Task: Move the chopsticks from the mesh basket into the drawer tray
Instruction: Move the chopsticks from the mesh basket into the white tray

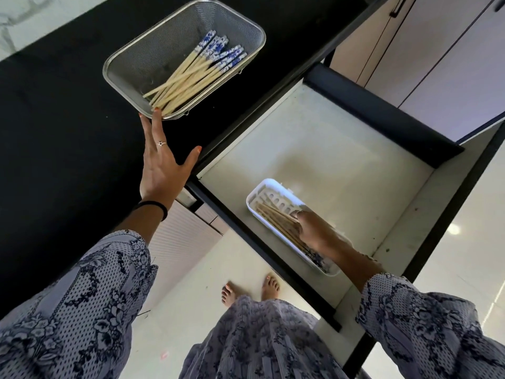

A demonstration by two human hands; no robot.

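Observation:
A steel mesh basket (142, 54) sits on the black counter and holds several bamboo chopsticks (191, 77) with blue-and-white ends. My left hand (161, 162) is flat with fingers apart, its fingertips touching the basket's near rim. Below, in the open drawer, a white slotted tray (269, 191) holds several more chopsticks (276, 217). My right hand (317, 231) lies over those chopsticks in the tray, fingers curled around the bundle. The bundle's blue ends are partly hidden under my wrist.
The black counter (54, 132) stretches left of the basket. The drawer (341, 160) has a pale floor and dark side walls. Cabinet doors stand at the upper right. My bare feet (248, 291) are on the light floor below the drawer.

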